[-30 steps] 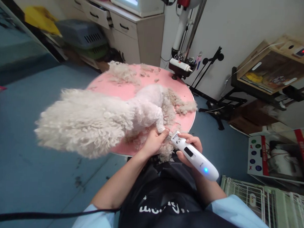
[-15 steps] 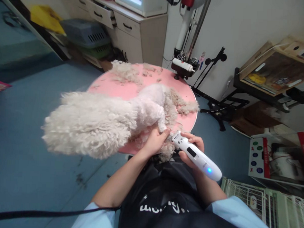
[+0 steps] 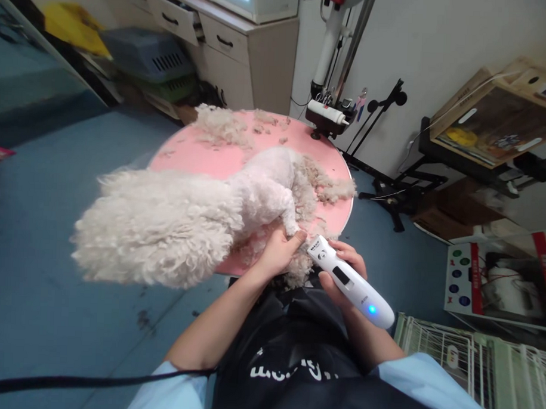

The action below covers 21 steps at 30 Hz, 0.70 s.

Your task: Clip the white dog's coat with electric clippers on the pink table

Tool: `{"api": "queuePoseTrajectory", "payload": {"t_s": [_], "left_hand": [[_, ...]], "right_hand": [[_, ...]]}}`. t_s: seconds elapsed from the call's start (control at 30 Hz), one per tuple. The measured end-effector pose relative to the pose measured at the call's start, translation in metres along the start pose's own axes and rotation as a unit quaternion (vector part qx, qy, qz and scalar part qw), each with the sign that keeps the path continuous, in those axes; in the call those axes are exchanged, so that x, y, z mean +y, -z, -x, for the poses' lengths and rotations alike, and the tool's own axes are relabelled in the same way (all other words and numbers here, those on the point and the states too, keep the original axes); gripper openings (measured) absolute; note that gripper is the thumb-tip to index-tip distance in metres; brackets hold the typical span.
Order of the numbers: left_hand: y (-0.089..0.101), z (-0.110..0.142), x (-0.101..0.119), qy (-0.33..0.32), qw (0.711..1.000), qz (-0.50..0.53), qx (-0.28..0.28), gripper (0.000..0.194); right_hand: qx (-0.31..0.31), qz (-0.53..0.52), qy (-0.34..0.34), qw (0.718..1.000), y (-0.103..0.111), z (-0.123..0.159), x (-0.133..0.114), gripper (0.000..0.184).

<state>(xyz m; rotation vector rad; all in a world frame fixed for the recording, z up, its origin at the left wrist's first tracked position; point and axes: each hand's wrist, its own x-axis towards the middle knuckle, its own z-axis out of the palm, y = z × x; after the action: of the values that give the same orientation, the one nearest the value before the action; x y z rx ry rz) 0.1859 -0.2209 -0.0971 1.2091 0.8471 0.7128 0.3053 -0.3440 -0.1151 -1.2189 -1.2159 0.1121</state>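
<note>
A white dog [image 3: 156, 224] is on the round pink table [image 3: 189, 157], its head and neck thick with curly fur and its body cropped short. Its head reaches past the table's left edge. My left hand [image 3: 278, 249] is closed around the lower end of one of the dog's legs [image 3: 289, 216], thumb on top. In my right hand [image 3: 345, 269] lies a white hair clipper [image 3: 353, 282] with a lit blue light. The clipper's head is right beside the held paw; whether its blade touches the fur I cannot tell. Cut fur [image 3: 300, 271] lies under the paw.
More clumps of cut fur [image 3: 224, 128] lie at the table's back and right. A tool holder [image 3: 323, 120] with a white bottle and scissors is fixed at the back edge. A black stand [image 3: 384, 107], a wire crate [image 3: 451, 354] and a pet carrier [image 3: 148, 54] surround the table.
The view has shifted slightly. The clipper has tipped a little and stays close to the paw. My left hand keeps its hold on the leg.
</note>
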Motion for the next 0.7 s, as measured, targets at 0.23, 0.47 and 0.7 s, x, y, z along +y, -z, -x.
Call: {"api": "queuePoseTrajectory", "payload": {"t_s": [0.23, 0.47, 0.7], "left_hand": [[-0.002, 0.001, 0.006, 0.015, 1.0, 0.005, 0.004, 0.035], [-0.002, 0.0, 0.006, 0.005, 1.0, -0.014, -0.007, 0.032], [0.005, 0.004, 0.01, 0.062, 0.998, -0.018, -0.008, 0.037]], "right_hand": [[-0.013, 0.002, -0.005, 1.0, -0.001, 0.0, 0.002, 0.044], [0.007, -0.027, -0.009, 1.0, -0.01, -0.002, 0.003, 0.042], [-0.161, -0.096, -0.013, 0.982, 0.009, -0.012, 0.001, 0.039]]}}
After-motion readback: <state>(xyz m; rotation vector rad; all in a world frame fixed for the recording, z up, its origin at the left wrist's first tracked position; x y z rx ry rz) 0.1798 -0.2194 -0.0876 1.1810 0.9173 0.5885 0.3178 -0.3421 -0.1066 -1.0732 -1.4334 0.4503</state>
